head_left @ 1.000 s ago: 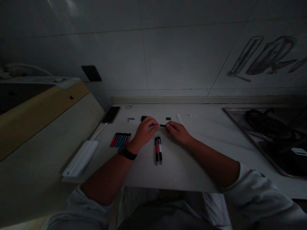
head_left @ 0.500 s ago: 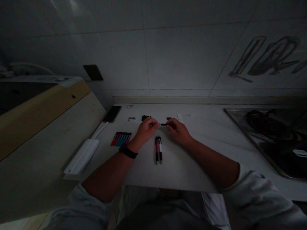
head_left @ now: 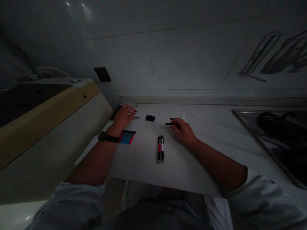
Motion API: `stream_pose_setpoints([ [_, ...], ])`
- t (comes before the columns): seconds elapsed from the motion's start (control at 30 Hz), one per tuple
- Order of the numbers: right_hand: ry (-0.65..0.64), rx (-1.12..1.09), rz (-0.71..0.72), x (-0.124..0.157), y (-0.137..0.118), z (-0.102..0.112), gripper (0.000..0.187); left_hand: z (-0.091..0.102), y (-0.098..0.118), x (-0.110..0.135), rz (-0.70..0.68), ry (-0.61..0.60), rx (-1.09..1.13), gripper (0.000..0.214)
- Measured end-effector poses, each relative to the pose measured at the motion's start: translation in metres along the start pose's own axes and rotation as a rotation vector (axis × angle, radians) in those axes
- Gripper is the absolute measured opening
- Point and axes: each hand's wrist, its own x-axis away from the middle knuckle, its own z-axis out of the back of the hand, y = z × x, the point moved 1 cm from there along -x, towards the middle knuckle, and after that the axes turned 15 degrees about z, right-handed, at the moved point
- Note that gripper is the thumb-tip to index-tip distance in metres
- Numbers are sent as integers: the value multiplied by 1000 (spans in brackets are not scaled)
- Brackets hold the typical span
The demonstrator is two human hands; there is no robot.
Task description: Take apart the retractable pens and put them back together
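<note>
My right hand (head_left: 183, 130) pinches a slim black pen part (head_left: 169, 124), which points left above the counter. Over at the far left, my left hand (head_left: 123, 116) has thumb and forefinger together on a small shiny metal piece (head_left: 137, 112), too small to make out fully. Just beside those fingertips lies a row of small metal pen parts (head_left: 136, 118), partly covered by the hand. Several short black pen pieces (head_left: 150, 118) stand in a row between the hands. Two assembled pens, one red and black (head_left: 159, 149) and one white and black (head_left: 162, 149), lie side by side nearer me.
Red and blue pen barrels (head_left: 127, 137) lie under my left wrist. Behind my right hand are small dark pieces (head_left: 172, 118), white strips (head_left: 183, 117) and tiny clear bits (head_left: 197, 116). A phone (head_left: 116, 112) is half hidden at left. A metal-rimmed sink or hob (head_left: 251, 140) borders the right.
My left hand has moved left and away from the black pen part, over to the small metal parts. My right hand still holds the black part in nearly the same place.
</note>
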Motion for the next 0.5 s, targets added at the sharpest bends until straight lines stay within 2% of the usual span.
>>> stream_pose_setpoints([
  [0.07, -17, -3, 2, 1, 0, -1, 17, -8, -19, -5, -15, -35, -93, 20],
  [0.17, -32, -5, -1, 1, 1, -1, 17, -21, -34, -9, -24, -74, -175, 21],
  [0.5, -85, 17, -3, 2, 4, -3, 17, -35, -39, -10, -36, -145, -335, 14],
])
